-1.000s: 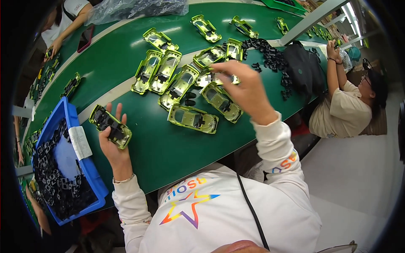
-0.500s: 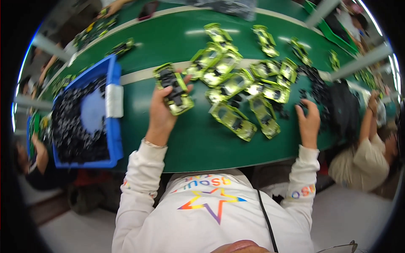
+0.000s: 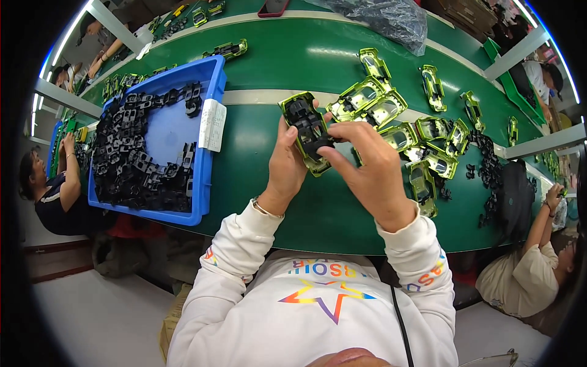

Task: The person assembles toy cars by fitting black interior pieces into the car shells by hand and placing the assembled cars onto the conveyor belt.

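Observation:
My left hand (image 3: pixel 286 168) grips a lime-green toy car body (image 3: pixel 297 105), its underside up and a black plastic insert seated inside. At the near end of that car, my right hand (image 3: pixel 378 171) pinches thumb and forefinger around a small black plastic part, pressed against the insert; the fingers partly hide it. Just beyond and right of my hands lies a loose cluster of lime-green car bodies (image 3: pixel 386 110). Small black parts (image 3: pixel 488 162) are heaped farther right on the green table.
A blue bin (image 3: pixel 205 165) of black inserts (image 3: pixel 125 153) stands at the left. To the right sits a black bag (image 3: pixel 516 192). Clear plastic sheeting (image 3: pixel 391 21) and a phone (image 3: pixel 273 7) lie at the back. Other people (image 3: pixel 532 269) sit on both sides.
My right hand has come left from beside the black parts to the car body in my left hand. The view has shifted, so the bin and the cluster appear farther right.

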Demonstrator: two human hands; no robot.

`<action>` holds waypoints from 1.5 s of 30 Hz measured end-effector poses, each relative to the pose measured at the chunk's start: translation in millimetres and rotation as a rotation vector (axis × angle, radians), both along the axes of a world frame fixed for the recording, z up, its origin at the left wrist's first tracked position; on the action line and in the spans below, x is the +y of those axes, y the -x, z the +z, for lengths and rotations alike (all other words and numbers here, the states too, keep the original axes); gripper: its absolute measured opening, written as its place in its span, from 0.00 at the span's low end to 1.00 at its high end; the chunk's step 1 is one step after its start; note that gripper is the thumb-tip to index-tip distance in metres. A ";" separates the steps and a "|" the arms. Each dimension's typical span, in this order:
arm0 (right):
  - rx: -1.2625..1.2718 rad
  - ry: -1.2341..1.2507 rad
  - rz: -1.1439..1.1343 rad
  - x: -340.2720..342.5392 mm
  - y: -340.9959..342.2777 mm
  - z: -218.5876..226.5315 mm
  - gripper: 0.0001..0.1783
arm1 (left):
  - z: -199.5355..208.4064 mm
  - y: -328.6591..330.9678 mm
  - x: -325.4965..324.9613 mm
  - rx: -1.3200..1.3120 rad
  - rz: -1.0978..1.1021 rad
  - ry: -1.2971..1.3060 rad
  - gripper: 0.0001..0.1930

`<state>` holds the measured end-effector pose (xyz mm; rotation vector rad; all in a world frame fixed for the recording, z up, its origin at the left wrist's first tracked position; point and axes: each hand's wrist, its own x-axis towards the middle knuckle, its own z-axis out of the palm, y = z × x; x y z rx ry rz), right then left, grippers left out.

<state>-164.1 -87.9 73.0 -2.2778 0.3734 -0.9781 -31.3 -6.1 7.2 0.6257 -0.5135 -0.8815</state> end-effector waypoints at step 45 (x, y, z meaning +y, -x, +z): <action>0.148 -0.817 -0.042 -6.3 -26.2 -23.8 0.17 | 0.8 2.2 12.6 0.024 -0.058 -0.343 0.34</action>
